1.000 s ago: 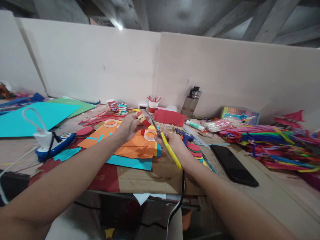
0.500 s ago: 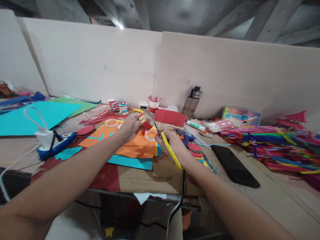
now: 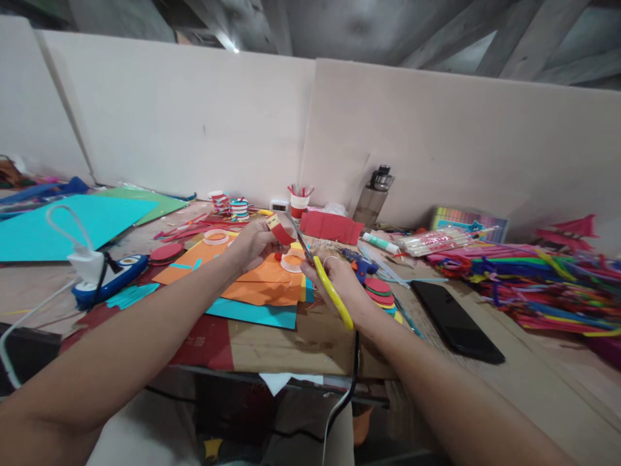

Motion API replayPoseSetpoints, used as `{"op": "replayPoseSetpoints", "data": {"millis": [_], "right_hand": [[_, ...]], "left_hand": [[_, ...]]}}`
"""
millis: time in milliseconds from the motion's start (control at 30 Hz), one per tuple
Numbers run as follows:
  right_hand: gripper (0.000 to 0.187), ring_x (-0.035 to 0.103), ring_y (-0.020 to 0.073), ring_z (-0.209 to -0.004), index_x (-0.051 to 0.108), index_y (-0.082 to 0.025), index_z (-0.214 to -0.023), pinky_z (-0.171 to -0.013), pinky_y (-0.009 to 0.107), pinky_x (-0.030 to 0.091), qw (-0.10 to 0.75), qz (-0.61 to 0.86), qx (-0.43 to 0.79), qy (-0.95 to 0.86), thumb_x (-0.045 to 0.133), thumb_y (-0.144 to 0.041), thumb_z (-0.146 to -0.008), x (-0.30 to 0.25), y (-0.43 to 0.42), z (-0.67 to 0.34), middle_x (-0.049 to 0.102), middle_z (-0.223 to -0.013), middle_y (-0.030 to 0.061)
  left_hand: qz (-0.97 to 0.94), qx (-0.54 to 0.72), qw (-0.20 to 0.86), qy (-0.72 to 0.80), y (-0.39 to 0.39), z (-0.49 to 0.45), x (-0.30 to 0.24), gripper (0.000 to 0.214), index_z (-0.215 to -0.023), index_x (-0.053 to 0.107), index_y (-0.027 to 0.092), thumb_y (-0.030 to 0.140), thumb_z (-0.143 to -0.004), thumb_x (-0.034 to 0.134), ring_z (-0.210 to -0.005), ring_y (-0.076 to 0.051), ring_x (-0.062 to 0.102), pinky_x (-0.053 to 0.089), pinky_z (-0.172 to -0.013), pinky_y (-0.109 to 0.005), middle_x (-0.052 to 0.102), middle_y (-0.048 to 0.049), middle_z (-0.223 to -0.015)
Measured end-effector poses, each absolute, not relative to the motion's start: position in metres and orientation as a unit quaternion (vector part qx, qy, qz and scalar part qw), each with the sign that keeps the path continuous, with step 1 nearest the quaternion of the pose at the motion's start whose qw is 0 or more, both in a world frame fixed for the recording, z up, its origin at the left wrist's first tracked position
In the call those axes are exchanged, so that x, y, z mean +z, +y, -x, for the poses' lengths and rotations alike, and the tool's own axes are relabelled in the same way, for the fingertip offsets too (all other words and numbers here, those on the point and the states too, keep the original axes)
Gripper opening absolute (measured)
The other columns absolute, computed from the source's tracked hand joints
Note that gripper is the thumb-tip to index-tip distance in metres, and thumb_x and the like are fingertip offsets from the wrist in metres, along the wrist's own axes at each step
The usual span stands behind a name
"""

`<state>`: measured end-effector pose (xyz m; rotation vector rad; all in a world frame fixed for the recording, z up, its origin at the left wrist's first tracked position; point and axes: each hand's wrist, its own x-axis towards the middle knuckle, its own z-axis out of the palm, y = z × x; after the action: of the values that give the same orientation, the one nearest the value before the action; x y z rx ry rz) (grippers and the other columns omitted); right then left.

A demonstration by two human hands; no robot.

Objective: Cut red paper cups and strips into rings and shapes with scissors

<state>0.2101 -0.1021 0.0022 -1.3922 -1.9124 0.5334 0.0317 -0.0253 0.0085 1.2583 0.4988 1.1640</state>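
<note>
Pinched in the fingers of my left hand is a small red paper piece with a pale yellow end bearing dark marks. My right hand grips yellow-handled scissors, their blades pointing up and away beside the red piece. Whether the blades touch it I cannot tell. Beneath my hands lie orange sheets over a turquoise sheet. A white ring rests on the orange sheets between my hands, and another white ring is left of my left hand.
A black phone lies to the right, beside a heap of coloured pipe cleaners. A bottle stands at the back near a glue stick. On the left are a blue power strip and a large turquoise sheet.
My left hand has shifted slightly left with the red paper piece, which has turned a little. The scissors and my right hand have barely moved.
</note>
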Motion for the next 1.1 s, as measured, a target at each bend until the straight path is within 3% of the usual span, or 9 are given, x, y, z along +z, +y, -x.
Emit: {"op": "replayPoseSetpoints", "data": {"millis": [400,733,1100], "right_hand": [[0.036,0.04,0.011,-0.055,0.044,-0.021,-0.065,-0.054,0.024,0.029,0.346,0.542,0.19,-0.742,0.058,-0.051,-0.082,0.0027,-0.1038,-0.2111,0.046,-0.057,-0.0044],[0.03,0.045,0.0121,-0.061,0.05,-0.021,-0.074,-0.057,0.024,0.032,0.368,0.504,0.214,-0.752,0.058,-0.048,-0.083,-0.002,-0.102,-0.2116,0.054,-0.068,-0.0027],[0.038,0.041,0.0111,-0.056,0.043,-0.022,-0.064,-0.053,0.023,0.028,0.36,0.536,0.196,-0.738,0.058,-0.052,-0.08,0.0029,-0.1057,-0.2081,0.05,-0.059,-0.003]], "left_hand": [[-0.552,0.562,0.571,0.232,-0.0288,-0.0315,0.0123,0.029,-0.069,0.058,0.013,0.029,-0.059,0.08,-0.065,-0.012,0.062,0.05,-0.06,-0.023,0.065,-0.0016,-0.069],[-0.553,0.538,0.592,0.232,-0.0279,-0.0333,0.0096,0.024,-0.067,0.06,0.013,0.023,-0.057,0.079,-0.052,-0.008,0.053,0.051,-0.056,-0.023,0.06,0.001,-0.061],[-0.551,0.532,0.606,0.215,-0.0288,-0.0309,0.0114,0.019,-0.067,0.061,0.013,0.019,-0.058,0.076,-0.052,-0.009,0.055,0.048,-0.054,-0.022,0.061,0.0004,-0.061]]}}
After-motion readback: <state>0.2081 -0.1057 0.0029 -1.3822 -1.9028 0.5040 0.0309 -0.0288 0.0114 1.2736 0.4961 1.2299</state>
